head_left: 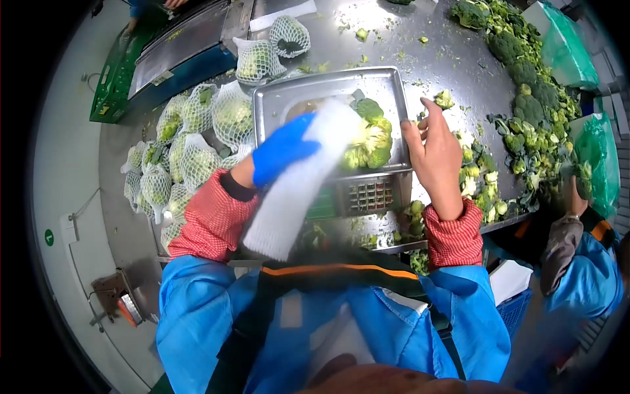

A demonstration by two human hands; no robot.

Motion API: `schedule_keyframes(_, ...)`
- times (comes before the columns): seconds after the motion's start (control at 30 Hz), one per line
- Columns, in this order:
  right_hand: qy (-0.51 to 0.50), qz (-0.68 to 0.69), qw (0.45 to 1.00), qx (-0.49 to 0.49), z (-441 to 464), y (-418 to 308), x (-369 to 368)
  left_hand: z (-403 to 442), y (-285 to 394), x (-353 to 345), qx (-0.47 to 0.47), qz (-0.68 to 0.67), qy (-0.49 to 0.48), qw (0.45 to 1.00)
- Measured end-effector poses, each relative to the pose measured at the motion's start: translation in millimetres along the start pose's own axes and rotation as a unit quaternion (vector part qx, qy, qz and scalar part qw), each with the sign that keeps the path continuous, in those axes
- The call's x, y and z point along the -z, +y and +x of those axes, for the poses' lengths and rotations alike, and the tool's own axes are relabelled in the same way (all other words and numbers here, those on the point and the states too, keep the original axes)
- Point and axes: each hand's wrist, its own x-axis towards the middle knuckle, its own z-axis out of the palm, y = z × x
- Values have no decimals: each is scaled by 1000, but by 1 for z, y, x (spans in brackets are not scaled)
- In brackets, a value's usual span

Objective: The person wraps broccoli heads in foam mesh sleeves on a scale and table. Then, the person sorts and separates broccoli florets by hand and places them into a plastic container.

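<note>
My left hand (pixel 283 150), in a blue glove, grips a white foam net sleeve (pixel 282 213) that is blurred by motion. The sleeve's upper end reaches the broccoli pieces (pixel 374 134) in the metal tray (pixel 328 77) and hides part of them. Whether any broccoli is inside the sleeve, I cannot tell. Bare and with fingers apart, my right hand (pixel 436 157) is beside the tray's right rim and holds nothing. Under the tray is a scale-like base with a grid panel (pixel 371 196).
Netted broccoli heads (pixel 197 161) are heaped left of the tray. Loose broccoli (pixel 525 79) lines the table's right side, near green bags (pixel 567 56). A co-worker's hand (pixel 576 197) holds broccoli at far right. A green crate (pixel 108 95) stands at upper left.
</note>
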Motion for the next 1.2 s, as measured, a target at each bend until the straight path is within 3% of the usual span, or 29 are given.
schedule_keyframes(0.03, 8, 40, 998, 52, -6, -12, 7, -1, -11, -11, 3, 8, -24, 1000)
schedule_keyframes(0.07, -48, 40, 996, 56, -14, -24, 10, -7, -11, -26, -11, 29, -53, 998)
schedule_keyframes(0.13, -95, 76, 987, 107, -33, -33, -5, -13, -30, -45, 2, -58, -74, 996)
schedule_keyframes(0.17, -82, 156, 979, 98, -42, -31, -15, -14, -46, -47, -1, -138, -98, 986)
schedule_keyframes(0.2, -87, 252, 964, 23, -52, -35, -19, -15, -70, -46, 24, -216, -85, 972)
schedule_keyframes(0.27, -53, 237, 970, -5, -71, -37, -23, -15, -105, -47, 106, -408, -79, 903)
schedule_keyframes(0.33, -14, 142, 988, 58, -89, -36, -30, -13, -122, -51, 226, -623, -48, 747)
schedule_keyframes(0.37, 41, 93, 990, 96, -93, -39, -32, -7, -132, -55, 296, -757, -58, 579)
schedule_keyframes(0.43, 70, -23, 984, 161, -98, -40, -24, -9, -137, -77, 331, -908, -56, 250)
schedule_keyframes(0.5, 103, -68, 963, 242, -103, -38, -19, -12, -148, -90, 276, -914, -51, 293)
schedule_keyframes(0.53, 66, 22, 976, 205, -111, -37, -23, -15, -152, -93, 246, -915, -48, 316)
schedule_keyframes(0.57, 28, 112, 980, 164, -125, -35, -30, -25, -140, -91, 160, -742, -103, 643)
schedule_keyframes(0.6, -9, 200, 972, 120, -137, -36, -33, -36, -127, -90, 76, -456, -105, 881)
schedule_keyframes(0.63, -187, 399, 889, -127, -143, -36, -23, -37, -131, -89, 65, -497, -86, 861)
schedule_keyframes(0.67, -287, 537, 742, -282, -134, -41, -10, -39, -133, -90, 53, -536, -68, 840)
schedule_keyframes(0.73, -342, 526, 730, -271, -140, -38, -19, -43, -128, -101, -62, -383, 40, 921)
schedule_keyframes(0.77, -453, 443, 755, -168, -136, -41, -14, -41, -127, -100, -110, -385, 5, 916)
schedule_keyframes(0.87, -515, 412, 740, -131, -136, -25, -20, -41, -157, -68, -120, -243, -16, 962)
schedule_keyframes(0.9, -474, 489, 714, -160, -131, -18, -11, -37, -164, -58, -136, -137, -17, 981)
schedule_keyframes(0.93, -388, 551, 723, -154, -127, -10, -10, -35, -160, -50, -134, -76, -33, 987)
schedule_keyframes(0.97, -245, 681, 659, -204, -126, -7, -15, -35, -147, -42, -113, -22, -65, 991)
schedule_keyframes(1.0, -221, 717, 622, -225, -117, 15, -16, -32, -132, -34, -90, 49, -111, 989)
schedule_keyframes(1.03, -194, 751, 583, -243, -108, 37, -17, -28, -114, -27, -84, 145, -159, 973)
schedule_keyframes(1.07, -204, 704, 626, -267, -94, 30, -8, -17, -99, -14, -136, 318, -250, 904)
schedule_keyframes(1.1, -187, 676, 666, -255, -89, 36, -13, -16, -71, -13, -56, 362, -139, 920)
schedule_keyframes(1.13, -169, 647, 703, -241, -82, 42, -20, -11, -52, -11, -44, 407, -39, 911)
schedule_keyframes(1.2, 19, 557, 792, -249, -58, 11, -26, 9, -29, -4, -55, 448, 148, 880)
